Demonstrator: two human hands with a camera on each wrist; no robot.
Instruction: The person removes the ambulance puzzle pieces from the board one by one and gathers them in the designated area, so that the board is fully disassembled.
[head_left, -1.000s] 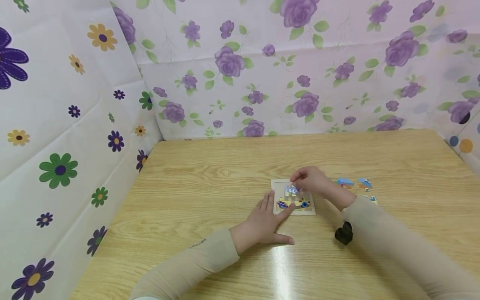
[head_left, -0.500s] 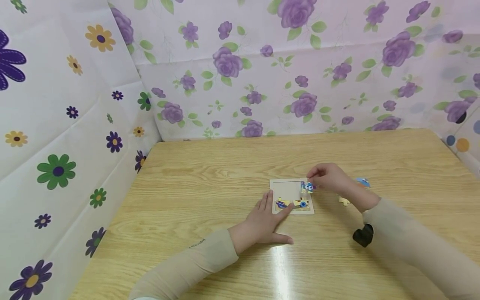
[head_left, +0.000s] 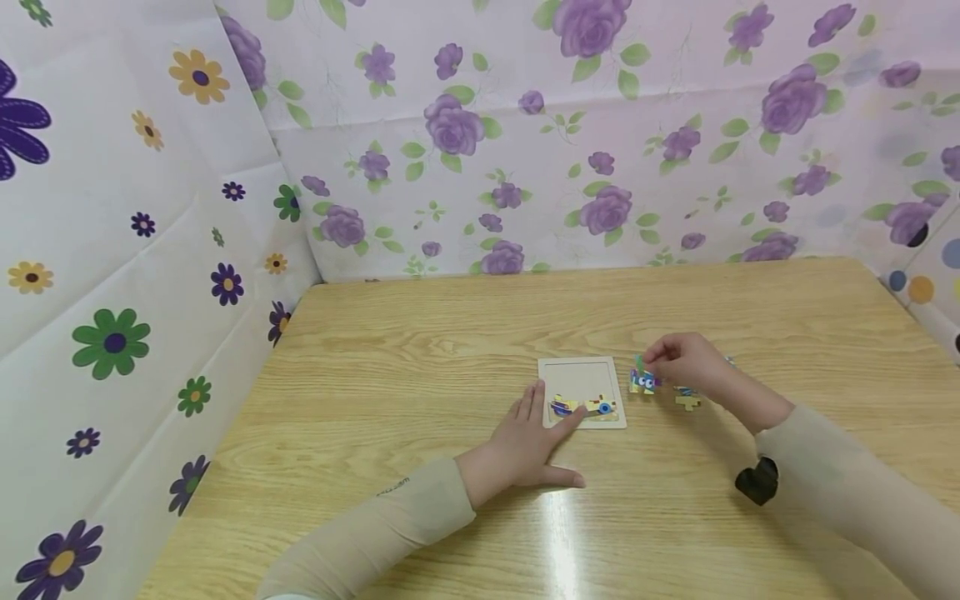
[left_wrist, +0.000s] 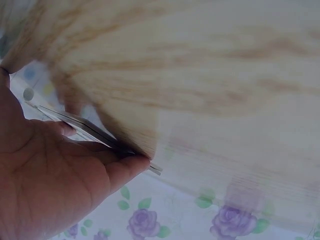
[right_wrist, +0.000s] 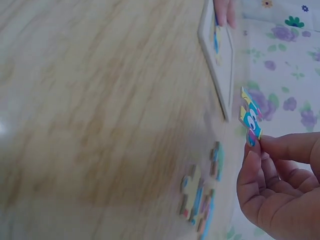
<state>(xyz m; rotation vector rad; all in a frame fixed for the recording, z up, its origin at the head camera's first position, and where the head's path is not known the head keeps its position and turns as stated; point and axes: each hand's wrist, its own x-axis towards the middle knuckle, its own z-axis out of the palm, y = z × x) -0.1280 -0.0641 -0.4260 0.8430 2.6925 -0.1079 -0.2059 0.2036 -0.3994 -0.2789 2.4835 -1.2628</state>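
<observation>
A puzzle piece (right_wrist: 251, 117) with two cartoon eyes is pinched between the thumb and fingertips of my right hand (head_left: 688, 362), raised just to the right of the square puzzle board (head_left: 577, 362). Along the board's lower edge lie joined yellow and blue pieces (head_left: 604, 407); the upper part of its recess shows bare. My left hand (head_left: 527, 437) rests with fingers spread across the board's lower left corner, one fingertip on the joined pieces. In the left wrist view the palm of this hand (left_wrist: 60, 175) shows against the board's edge.
Several loose puzzle pieces (right_wrist: 197, 195) lie on the wooden table (head_left: 420, 350) to the right of the board, partly hidden by my right hand in the head view. Flowered cloth (head_left: 465, 200) hangs behind the table and along its left side.
My right hand has moved right, carrying the eyed piece from over the board's recess to beyond its right edge. My left hand stays on the board.
</observation>
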